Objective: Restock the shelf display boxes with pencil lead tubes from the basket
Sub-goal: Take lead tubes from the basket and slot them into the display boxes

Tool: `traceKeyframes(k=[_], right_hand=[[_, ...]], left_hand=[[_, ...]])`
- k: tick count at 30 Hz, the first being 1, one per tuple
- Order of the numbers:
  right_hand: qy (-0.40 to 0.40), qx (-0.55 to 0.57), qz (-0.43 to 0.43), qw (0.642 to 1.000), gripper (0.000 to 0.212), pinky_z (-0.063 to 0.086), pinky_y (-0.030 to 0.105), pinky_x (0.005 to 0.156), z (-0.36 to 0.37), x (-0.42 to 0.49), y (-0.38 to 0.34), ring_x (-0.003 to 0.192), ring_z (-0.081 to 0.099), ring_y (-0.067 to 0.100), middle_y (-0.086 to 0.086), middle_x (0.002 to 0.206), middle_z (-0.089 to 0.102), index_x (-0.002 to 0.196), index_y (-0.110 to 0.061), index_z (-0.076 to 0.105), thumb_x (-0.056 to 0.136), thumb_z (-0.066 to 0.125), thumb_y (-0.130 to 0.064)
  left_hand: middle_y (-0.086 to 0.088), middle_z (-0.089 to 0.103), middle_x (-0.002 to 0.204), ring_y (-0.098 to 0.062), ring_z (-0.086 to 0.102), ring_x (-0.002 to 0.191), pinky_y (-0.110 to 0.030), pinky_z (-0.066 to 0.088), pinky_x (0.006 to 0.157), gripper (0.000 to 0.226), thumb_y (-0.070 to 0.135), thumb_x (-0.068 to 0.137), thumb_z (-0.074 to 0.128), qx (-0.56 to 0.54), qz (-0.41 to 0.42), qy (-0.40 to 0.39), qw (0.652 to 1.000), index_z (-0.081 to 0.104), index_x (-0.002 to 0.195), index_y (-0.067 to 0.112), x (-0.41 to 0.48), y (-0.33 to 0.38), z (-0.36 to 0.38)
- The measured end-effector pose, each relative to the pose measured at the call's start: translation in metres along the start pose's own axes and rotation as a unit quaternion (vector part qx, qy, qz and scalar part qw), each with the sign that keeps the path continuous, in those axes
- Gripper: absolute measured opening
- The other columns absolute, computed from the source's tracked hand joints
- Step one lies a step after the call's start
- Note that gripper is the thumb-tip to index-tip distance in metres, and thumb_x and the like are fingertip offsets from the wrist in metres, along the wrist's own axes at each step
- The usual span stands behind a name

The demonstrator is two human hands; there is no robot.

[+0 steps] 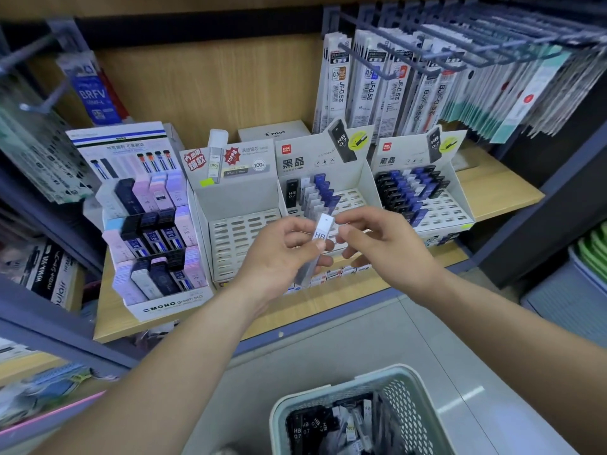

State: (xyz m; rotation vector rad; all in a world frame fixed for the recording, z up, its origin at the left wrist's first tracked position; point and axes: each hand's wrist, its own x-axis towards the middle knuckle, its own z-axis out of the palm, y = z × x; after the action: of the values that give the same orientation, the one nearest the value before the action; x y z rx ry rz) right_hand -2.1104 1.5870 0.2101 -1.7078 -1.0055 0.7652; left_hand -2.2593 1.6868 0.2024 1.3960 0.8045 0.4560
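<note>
One white HB tube (321, 233) is gripped low by your left hand (279, 257) and pinched at its top by your right hand (391, 244), before the boxes (243, 195) at 12 o'clock; the basket (404, 405) sits at 6 o'clock.
</note>
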Motion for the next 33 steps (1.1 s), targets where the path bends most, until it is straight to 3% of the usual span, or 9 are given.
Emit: traceKeyframes(k=[6,12,15,17,20,24,28,33], right_hand=[[0.011,0.040,0.002,0.999,0.011,0.055,0.028,0.059,-0.008,-0.003,0.000,0.062,0.062,0.012,0.010,0.086,0.067,0.102,-0.011,0.067,0.093,0.070,-0.015],[0.062,0.085,0.012,0.994,0.009,0.061,0.036,0.070,-0.028,0.002,0.005,0.071,0.070,0.018,0.022,0.090,0.070,0.101,-0.009,0.066,0.093,0.069,-0.011],[0.076,0.095,-0.006,0.993,0.009,0.061,0.033,0.069,-0.025,0.005,0.006,0.071,0.071,0.020,0.023,0.086,0.070,0.097,-0.010,0.065,0.091,0.070,-0.007],[0.089,0.076,-0.029,0.993,0.009,0.060,0.031,0.068,-0.023,0.011,0.006,0.072,0.071,0.022,0.019,0.084,0.071,0.093,-0.014,0.066,0.090,0.072,-0.008],[0.116,-0.004,-0.056,0.992,0.012,0.060,0.034,0.073,-0.019,0.025,0.007,0.074,0.072,0.019,0.004,0.084,0.073,0.089,-0.022,0.067,0.089,0.074,-0.012],[0.098,-0.138,-0.071,0.983,0.014,0.057,0.026,0.074,-0.010,0.036,0.014,0.077,0.069,0.007,-0.013,0.084,0.069,0.085,-0.028,0.065,0.090,0.073,-0.017],[0.088,-0.179,-0.092,0.976,0.007,0.056,0.022,0.079,-0.005,0.042,0.025,0.080,0.069,0.006,-0.014,0.083,0.067,0.091,-0.020,0.067,0.091,0.071,-0.013],[0.098,-0.172,-0.097,0.975,0.008,0.050,0.009,0.074,-0.005,0.047,0.032,0.082,0.068,0.006,-0.011,0.084,0.068,0.091,-0.018,0.067,0.091,0.071,-0.012]], left_hand=[[-0.010,0.078,0.096,-0.027,0.076,0.082,-0.036,0.063,0.077,0.023,0.002,0.093,0.066,-0.003,0.006,-0.040,0.999,0.062,0.115,0.007,-0.003,0.002,0.019],[-0.006,0.078,0.096,-0.023,0.075,0.078,-0.034,0.060,0.077,0.021,0.000,0.094,0.064,0.040,0.002,-0.052,0.998,0.063,0.115,0.007,0.002,-0.004,0.022],[-0.005,0.078,0.096,-0.024,0.076,0.081,-0.035,0.060,0.079,0.020,0.001,0.094,0.065,0.054,-0.001,-0.052,0.997,0.063,0.113,0.008,0.003,-0.006,0.022],[-0.004,0.077,0.097,-0.021,0.075,0.082,-0.034,0.059,0.082,0.019,0.004,0.092,0.068,0.083,0.001,-0.033,0.996,0.065,0.109,0.011,0.005,-0.008,0.018],[0.010,0.073,0.098,-0.006,0.069,0.081,-0.021,0.055,0.076,0.020,0.016,0.089,0.074,0.244,0.034,0.038,0.968,0.066,0.105,0.025,0.013,-0.015,0.000],[0.015,0.066,0.107,-0.010,0.063,0.100,-0.025,0.046,0.085,0.024,0.028,0.090,0.071,0.374,0.038,0.075,0.924,0.064,0.112,0.030,0.016,-0.024,-0.020],[0.008,0.064,0.122,-0.013,0.059,0.112,-0.026,0.044,0.095,0.036,0.032,0.090,0.072,0.423,0.014,0.040,0.905,0.062,0.124,0.026,0.013,-0.029,-0.024],[0.007,0.063,0.129,-0.012,0.058,0.116,-0.027,0.044,0.100,0.041,0.035,0.090,0.071,0.427,0.002,0.031,0.904,0.061,0.129,0.026,0.014,-0.032,-0.024]])
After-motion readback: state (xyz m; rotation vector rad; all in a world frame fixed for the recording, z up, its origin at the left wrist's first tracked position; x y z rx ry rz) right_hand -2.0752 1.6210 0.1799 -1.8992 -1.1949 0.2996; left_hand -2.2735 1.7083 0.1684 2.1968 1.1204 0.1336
